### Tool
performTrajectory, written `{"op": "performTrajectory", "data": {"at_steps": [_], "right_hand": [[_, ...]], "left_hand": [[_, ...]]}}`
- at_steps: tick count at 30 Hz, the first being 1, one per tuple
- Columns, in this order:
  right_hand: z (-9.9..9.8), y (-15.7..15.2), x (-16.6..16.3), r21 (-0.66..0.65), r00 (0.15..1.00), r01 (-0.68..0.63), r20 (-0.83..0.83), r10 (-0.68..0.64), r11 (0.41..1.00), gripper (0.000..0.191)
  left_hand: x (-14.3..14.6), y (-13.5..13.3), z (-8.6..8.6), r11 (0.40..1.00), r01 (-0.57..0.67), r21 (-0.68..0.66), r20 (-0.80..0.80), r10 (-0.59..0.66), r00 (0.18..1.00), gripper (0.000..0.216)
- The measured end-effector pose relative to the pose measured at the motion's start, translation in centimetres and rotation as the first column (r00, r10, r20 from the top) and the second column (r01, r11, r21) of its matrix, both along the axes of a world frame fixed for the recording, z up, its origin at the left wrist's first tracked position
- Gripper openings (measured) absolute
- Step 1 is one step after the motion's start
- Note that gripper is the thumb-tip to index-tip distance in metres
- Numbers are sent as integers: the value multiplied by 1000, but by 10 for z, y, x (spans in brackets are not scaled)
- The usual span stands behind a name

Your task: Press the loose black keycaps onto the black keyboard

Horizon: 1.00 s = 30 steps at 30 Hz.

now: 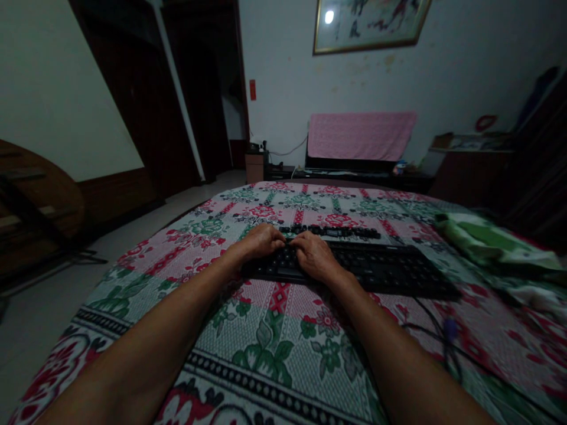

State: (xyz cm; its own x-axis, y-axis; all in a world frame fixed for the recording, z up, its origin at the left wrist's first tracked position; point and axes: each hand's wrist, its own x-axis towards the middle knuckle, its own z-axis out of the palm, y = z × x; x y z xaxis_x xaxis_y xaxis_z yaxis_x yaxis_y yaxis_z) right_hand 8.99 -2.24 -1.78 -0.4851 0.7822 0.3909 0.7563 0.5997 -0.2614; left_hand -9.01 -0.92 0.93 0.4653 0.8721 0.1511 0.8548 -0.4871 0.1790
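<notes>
A black computer keyboard (381, 267) lies on a floral-patterned cloth (266, 348). At its far left part, my left hand (264, 240) rests with curled fingers and the fingertips drawn together. My right hand (313, 254) is just to the right of it, reaching over the keys with thumb and fingers pinched toward the same spot. The fingertips of both hands almost meet at the top rows; whatever is between them is too small to make out. Behind the keyboard runs an uneven row of small black pieces (334, 232), which look like loose keycaps.
A dark cable (436, 336) with a purple connector (450, 329) trails at the keyboard's right. Farther right lies a green and white bag (491, 242). Against the back wall stands a screen under a pink cloth (361, 136). A round wooden tabletop (39, 200) leans at the left.
</notes>
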Motion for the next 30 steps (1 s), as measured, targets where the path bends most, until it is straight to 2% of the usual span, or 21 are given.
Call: {"op": "performTrajectory", "data": {"at_steps": [7, 11, 17, 24, 30], "right_hand": [[-1, 1, 0, 6, 1000, 6, 5, -6, 1000, 30], [-2, 0, 1, 20, 1000, -23, 16, 23, 1000, 33], [0, -2, 2, 26, 998, -48, 38, 47, 999, 38], [2, -4, 1, -14, 997, -48, 59, 49, 999, 38], [2, 0, 2, -26, 997, -71, -5, 71, 997, 38]], "left_hand": [[2, -4, 7, 999, -27, 27, -133, 31, 991, 29], [4, -6, 8, 997, -54, 45, -151, 61, 987, 30], [5, -6, 7, 997, -61, 38, -117, 65, 991, 29], [1, 2, 1, 997, -55, -48, -52, 53, 997, 31], [-2, 1, 2, 994, -47, -99, 57, 52, 997, 29]]}}
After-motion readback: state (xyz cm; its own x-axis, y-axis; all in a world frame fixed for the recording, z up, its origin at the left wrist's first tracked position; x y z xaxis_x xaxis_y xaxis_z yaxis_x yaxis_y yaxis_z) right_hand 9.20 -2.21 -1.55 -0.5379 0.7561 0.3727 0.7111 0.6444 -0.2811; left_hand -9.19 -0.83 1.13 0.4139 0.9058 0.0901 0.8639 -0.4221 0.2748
